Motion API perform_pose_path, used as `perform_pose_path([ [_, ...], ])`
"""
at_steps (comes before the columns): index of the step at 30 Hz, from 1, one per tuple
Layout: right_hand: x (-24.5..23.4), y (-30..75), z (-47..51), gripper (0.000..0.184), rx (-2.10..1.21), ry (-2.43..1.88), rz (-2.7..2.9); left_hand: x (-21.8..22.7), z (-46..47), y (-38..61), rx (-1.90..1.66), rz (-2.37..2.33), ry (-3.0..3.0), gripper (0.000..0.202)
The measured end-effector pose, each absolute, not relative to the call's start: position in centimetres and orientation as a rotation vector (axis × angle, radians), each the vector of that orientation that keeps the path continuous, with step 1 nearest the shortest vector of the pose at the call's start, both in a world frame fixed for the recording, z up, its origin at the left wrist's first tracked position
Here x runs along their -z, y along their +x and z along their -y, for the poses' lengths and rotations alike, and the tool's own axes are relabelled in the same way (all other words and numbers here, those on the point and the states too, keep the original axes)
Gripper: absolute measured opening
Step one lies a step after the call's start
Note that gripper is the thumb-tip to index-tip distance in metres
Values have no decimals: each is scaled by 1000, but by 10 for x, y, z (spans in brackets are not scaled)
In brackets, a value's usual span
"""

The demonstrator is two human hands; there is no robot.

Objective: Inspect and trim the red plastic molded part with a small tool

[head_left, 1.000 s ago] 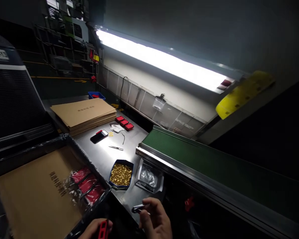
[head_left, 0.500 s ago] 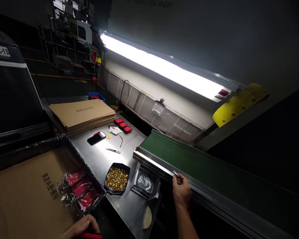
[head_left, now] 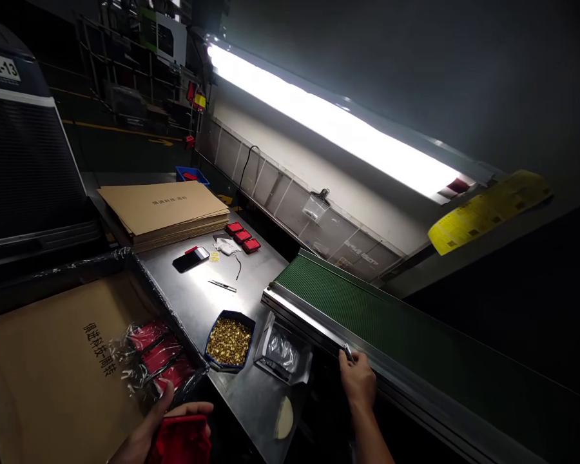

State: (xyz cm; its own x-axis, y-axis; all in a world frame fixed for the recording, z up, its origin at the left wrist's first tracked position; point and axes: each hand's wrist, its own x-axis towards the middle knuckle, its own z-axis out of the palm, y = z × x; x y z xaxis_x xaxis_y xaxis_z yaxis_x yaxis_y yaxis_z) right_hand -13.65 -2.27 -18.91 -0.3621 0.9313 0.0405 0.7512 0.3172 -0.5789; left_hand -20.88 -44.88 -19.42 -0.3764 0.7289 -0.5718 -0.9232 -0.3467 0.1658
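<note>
The left hand (head_left: 149, 430) grips a red case (head_left: 182, 439) low, near the body. The right hand (head_left: 357, 381) pinches a small metal piece (head_left: 348, 352) against the green belt's (head_left: 391, 322) near rail, far to the right.

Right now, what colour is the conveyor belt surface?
Green, with a fine ribbed texture; the conveyor belt shows in the head view.

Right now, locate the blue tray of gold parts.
The blue tray of gold parts sits on the steel table, between red wrapped packs and clear packet.
</note>
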Motion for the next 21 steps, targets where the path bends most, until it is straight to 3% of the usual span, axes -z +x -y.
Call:
perform_pose_path([
  [3,187,-146,67,50,-966,-1453,2257,184,443,-215,-1962,-591,-498,61],
  [6,178,-155,144,66,-1451,-1212,2392,177,436,-221,-2021,-711,-444,69],
  [10,146,-154,244,55,-1943,-792,2473,170,429,-224,-2042,-845,-419,81],
  [13,124,-155,284,45,-1875,-558,2639,164,427,-223,-2025,-842,-462,81],
  [21,123,-162,293,45,-1695,-469,2815,155,428,-225,-1983,-853,-483,81],
])
